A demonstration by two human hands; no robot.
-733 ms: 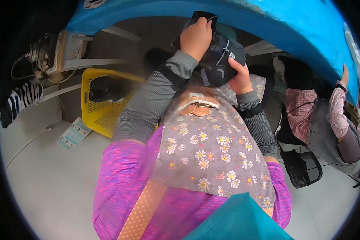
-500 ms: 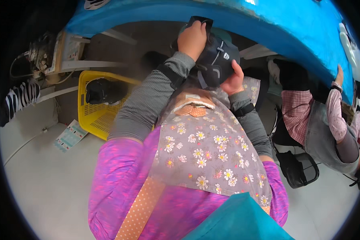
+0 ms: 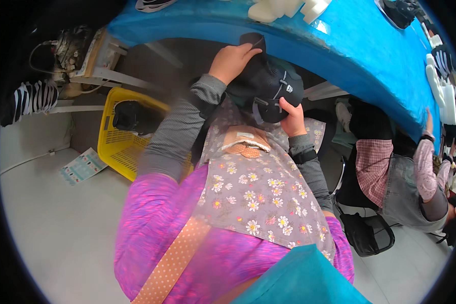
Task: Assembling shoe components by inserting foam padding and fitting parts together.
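Observation:
A black shoe upper (image 3: 276, 86) with grey lines and a small white mark is held above my lap, just in front of the blue table edge. My left hand (image 3: 233, 62) pinches its raised dark edge at the far left, fingers bent over the material. On the near right side, my right hand (image 3: 292, 120) grips the upper with the thumb lying on top; its other fingers are mostly hidden beneath. A floral apron (image 3: 258, 197) covers my lap below the upper.
To the left, a yellow basket (image 3: 106, 131) holds black pieces (image 3: 126, 115). White soles (image 3: 283, 7) lie on the blue table (image 3: 334, 45). A person in a pink sleeve (image 3: 426, 164) sits at right, near a black chair (image 3: 365, 235).
The left hand has moved left and slightly lower, with the upper's dark edge drawn out further. The right thumb now lies lower on the upper. More of the tabletop shows.

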